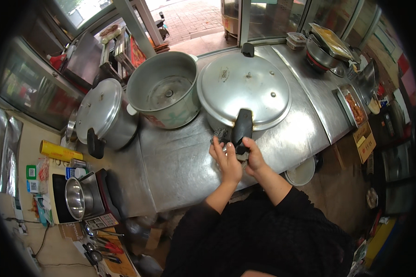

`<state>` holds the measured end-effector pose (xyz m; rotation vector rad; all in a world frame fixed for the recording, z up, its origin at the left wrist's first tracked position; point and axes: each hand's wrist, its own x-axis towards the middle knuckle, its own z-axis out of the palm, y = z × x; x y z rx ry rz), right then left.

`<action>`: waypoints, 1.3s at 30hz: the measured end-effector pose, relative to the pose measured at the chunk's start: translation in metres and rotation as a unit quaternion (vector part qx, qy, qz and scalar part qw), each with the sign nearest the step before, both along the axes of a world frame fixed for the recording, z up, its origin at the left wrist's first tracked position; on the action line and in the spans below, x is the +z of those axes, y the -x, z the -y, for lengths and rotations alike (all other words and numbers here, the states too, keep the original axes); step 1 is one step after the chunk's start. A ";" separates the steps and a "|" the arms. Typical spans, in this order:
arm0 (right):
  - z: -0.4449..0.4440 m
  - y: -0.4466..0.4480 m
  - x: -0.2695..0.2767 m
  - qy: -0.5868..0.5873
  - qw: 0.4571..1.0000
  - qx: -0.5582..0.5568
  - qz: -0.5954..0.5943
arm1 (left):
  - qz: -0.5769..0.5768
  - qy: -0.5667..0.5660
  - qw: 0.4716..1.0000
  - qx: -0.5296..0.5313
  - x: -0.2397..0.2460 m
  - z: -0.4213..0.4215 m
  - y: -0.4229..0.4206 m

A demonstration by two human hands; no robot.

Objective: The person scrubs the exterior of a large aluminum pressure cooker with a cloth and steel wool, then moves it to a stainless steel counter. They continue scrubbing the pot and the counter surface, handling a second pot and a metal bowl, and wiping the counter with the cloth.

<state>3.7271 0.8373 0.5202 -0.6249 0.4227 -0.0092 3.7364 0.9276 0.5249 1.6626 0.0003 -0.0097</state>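
Note:
A large aluminium pressure cooker point(246, 86) stands before me with its lid on. The black lid handle point(242, 126) points toward me. My right hand point(257, 161) grips this handle's near end, with the thumb on top. Just left of it, my left hand point(228, 164) is raised with its fingers extended beside the handle. A steel wool scrubber point(220, 133) shows at the left fingertips, against the cooker's side. Whether those fingers hold the scrubber is not clear, as the hand partly hides it.
An open, lidless pot point(168, 93) stands left of the cooker, and a smaller lidded pressure cooker point(102, 110) beyond it. They share a steel worktop point(180, 166). A scale with a steel bowl point(77, 199) sits at left, a food tray point(353, 105) at right. A bucket point(301, 171) is below the front edge.

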 end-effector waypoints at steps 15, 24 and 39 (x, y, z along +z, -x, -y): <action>0.237 -0.085 -0.006 0.094 0.990 0.106 0.008 | -0.038 0.040 0.955 0.290 -0.005 0.007 0.092; 0.292 -0.089 -0.009 0.117 0.983 0.139 0.005 | -0.054 0.070 0.955 0.285 0.002 0.025 0.114; 0.511 0.036 -0.113 0.844 0.468 -0.011 -0.262 | -0.067 0.107 0.940 0.318 0.006 -0.051 0.105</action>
